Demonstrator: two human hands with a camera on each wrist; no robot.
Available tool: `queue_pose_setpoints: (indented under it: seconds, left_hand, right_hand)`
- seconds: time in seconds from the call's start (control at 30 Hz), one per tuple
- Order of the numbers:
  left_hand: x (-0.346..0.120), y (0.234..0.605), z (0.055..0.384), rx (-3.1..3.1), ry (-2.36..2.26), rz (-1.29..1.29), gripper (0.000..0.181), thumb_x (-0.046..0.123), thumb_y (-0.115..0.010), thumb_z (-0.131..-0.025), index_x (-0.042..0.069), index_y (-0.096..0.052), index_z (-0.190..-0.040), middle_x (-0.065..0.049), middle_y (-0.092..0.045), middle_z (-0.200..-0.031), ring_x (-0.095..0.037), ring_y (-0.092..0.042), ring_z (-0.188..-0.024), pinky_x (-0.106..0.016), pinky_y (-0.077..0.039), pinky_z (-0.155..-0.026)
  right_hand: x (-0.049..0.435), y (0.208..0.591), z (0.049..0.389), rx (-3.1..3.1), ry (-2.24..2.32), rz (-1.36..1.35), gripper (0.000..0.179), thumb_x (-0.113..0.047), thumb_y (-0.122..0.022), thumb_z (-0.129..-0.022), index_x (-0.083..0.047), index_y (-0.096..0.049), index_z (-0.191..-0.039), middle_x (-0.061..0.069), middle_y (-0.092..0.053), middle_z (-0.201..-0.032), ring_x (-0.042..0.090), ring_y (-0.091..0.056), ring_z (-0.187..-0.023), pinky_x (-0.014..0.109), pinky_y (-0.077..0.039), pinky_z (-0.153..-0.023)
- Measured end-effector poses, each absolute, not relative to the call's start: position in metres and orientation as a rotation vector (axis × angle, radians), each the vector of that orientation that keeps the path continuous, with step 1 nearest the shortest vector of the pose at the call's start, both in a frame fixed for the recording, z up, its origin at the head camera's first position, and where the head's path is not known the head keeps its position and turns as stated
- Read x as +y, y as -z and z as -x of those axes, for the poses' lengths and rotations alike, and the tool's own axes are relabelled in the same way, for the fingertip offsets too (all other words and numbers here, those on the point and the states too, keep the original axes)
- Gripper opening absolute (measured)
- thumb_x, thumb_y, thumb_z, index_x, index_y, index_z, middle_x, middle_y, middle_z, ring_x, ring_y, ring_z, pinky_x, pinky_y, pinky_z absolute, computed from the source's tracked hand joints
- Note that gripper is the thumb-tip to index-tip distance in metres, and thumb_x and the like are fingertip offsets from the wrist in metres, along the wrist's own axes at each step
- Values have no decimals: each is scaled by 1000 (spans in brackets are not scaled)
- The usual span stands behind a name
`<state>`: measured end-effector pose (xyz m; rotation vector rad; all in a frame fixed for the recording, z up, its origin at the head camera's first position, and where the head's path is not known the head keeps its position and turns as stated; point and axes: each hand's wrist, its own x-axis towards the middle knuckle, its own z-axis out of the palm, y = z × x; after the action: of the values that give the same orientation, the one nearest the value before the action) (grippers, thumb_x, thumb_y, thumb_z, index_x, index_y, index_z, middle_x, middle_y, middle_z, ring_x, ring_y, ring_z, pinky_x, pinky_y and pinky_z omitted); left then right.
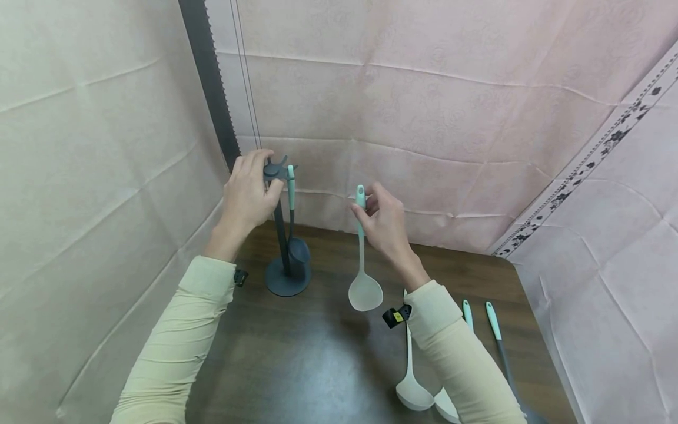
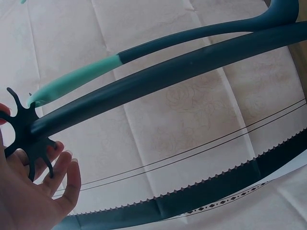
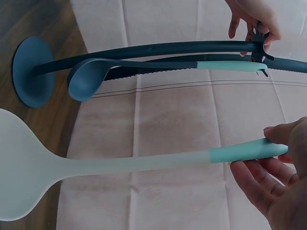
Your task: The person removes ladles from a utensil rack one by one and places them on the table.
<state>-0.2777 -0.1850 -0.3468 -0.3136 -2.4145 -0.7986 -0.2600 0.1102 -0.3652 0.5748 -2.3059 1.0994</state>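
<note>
My left hand (image 1: 248, 189) grips the hooked top of a dark blue utensil stand (image 1: 280, 227), its fingers around the hooks in the left wrist view. From one hook hangs a dark blue ladle (image 1: 299, 250) with a mint handle, bowl downward beside the pole. To the right of the stand, my right hand (image 1: 385, 221) pinches the upper mint handle of a white ladle (image 1: 365, 293). This ladle hangs upright, bowl down, apart from the stand. In the right wrist view, thumb and fingers hold the handle (image 3: 244, 151) near its end.
On the wooden table (image 1: 296, 353), another white ladle (image 1: 415, 393) lies at the front right. Beside it are a second white utensil (image 1: 446, 406), partly under the right sleeve, and a dark utensil with a mint handle (image 1: 493, 321). Cloth-covered walls (image 1: 424, 118) surround the table.
</note>
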Motion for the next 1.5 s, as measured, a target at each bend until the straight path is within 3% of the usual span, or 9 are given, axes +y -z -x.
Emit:
queue_pose_setpoints:
  seconds: [0.63, 1.5]
  left_hand:
    - [-184, 346, 277, -2418, 807, 311, 63, 33, -52, -94, 8, -53, -151, -10, -53, -155, -35, -49, -132, -60, -51, -92]
    - [-185, 346, 276, -2415, 797, 310, 64, 35, -52, -93, 9, -53, -151, -11, -53, -154, -35, -49, -134, -61, -51, -92]
  right_hand:
    - [127, 389, 261, -2350, -1115, -482, 21, -12, -82, -93, -5, -65, -104, 7, -70, -78, 21, -69, -68, 36, -56, -64]
    - [142, 419, 260, -2429, -1193, -346, 23, -16, -80, -96, -8, -66, -112, 6, -68, -80, 21, -67, -72, 38, -55, -67]
